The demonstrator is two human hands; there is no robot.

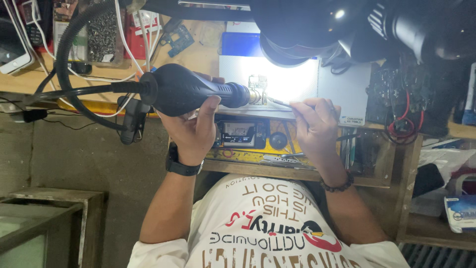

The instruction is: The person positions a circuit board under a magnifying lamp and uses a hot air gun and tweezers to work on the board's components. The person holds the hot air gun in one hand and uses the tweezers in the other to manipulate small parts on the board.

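From the head view, the left hand (pixel 191 130) grips the black, bulbous plastic hot-air handle (pixel 191 90), its metal nozzle aimed at the small green circuit board (pixel 258 88) on the lit white mat at the surface's (pixel 208 54) near edge. The right hand (pixel 315 124) pinches thin metal tweezers (pixel 281 103), tips just beside the board. Heating looks underway; next calls for a steady, gentle lift, I'd judge.

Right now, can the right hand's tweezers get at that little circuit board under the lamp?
Probably yes. The right hand holds the tweezers with their tip beside the circuit board; only the hot air handle, in the left hand, crowds the other side.
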